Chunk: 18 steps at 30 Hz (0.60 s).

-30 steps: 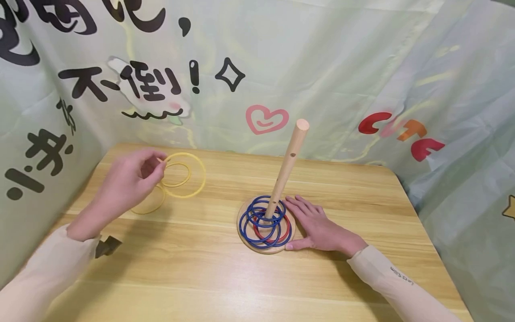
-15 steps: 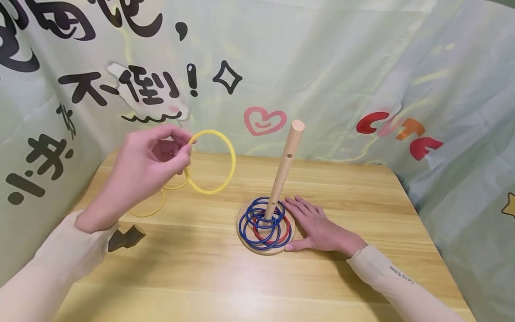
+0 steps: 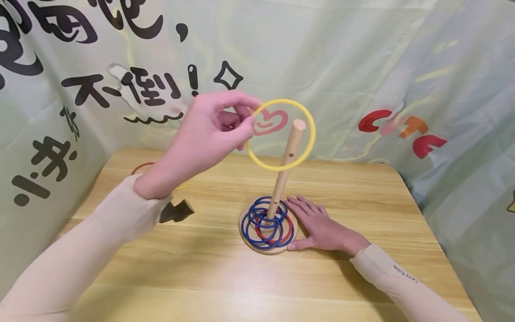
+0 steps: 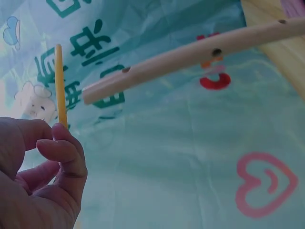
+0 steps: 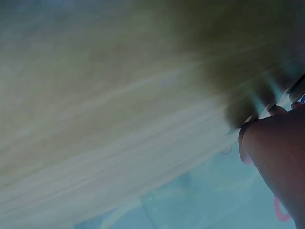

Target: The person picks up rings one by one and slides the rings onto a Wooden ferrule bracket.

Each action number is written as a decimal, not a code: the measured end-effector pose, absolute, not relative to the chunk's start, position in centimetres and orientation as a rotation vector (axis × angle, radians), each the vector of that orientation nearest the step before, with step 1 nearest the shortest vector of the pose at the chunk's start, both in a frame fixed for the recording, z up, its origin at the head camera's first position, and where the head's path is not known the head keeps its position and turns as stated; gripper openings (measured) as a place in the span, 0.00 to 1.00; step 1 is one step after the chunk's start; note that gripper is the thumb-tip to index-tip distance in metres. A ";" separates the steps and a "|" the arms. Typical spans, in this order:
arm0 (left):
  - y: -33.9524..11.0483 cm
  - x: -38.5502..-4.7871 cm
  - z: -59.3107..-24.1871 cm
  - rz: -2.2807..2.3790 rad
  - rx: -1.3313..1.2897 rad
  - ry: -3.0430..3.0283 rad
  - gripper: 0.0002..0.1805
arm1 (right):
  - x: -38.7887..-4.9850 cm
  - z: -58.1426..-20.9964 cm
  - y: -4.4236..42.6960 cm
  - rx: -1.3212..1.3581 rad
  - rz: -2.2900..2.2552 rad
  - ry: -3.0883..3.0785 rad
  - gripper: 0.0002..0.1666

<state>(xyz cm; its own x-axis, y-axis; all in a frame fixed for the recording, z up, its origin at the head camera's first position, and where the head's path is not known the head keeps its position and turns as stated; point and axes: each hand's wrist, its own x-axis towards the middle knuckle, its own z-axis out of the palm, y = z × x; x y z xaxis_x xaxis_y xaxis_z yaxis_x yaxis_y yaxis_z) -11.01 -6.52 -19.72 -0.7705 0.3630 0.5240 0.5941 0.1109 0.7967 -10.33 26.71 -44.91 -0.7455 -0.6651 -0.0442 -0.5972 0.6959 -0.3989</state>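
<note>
- Over from the left of the wooden peg to its top: that's how the yellow ring has travelled since the earlier head view, the left hand with it.
- Head view now: the left hand's grip is a pinch, thumb and fingers clamped on the ring's rim, on the side left of the peg. Looks like thin, smooth plastic to me: very light, fairly stiff, maybe a bit slippery, hardly fragile. Outer rim, away from the peg, seems the right spot to hold, leaving the middle free.
- Same view: the right hand rests against the base, just right of the peg, thumb and fingers apart. Blue rings lie about the peg's foot. Such a tall peg might tip, I'd guess, so low down is the sensible place to steady it.
- Left wrist view: the ring shows edge-on, without visible sag, just off the peg's top end, not around it.
- Right wrist view: blurred desk and part of the right hand; no yellow ring, and I can't tell its hold from here.
</note>
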 end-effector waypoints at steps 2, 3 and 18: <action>-5.6 -11.3 -19.7 -1.762 -0.960 -2.214 0.13 | -10.3 -44.9 26.6 -1.027 -0.542 2.720 0.71; -5.2 -11.5 -19.8 -1.775 -0.960 -2.230 0.12 | -10.3 -44.9 26.6 -1.029 -0.543 2.719 0.71; -3.1 -12.9 -26.3 -1.749 -0.862 -2.453 0.18 | -10.3 -45.1 26.7 -1.026 -0.548 2.730 0.71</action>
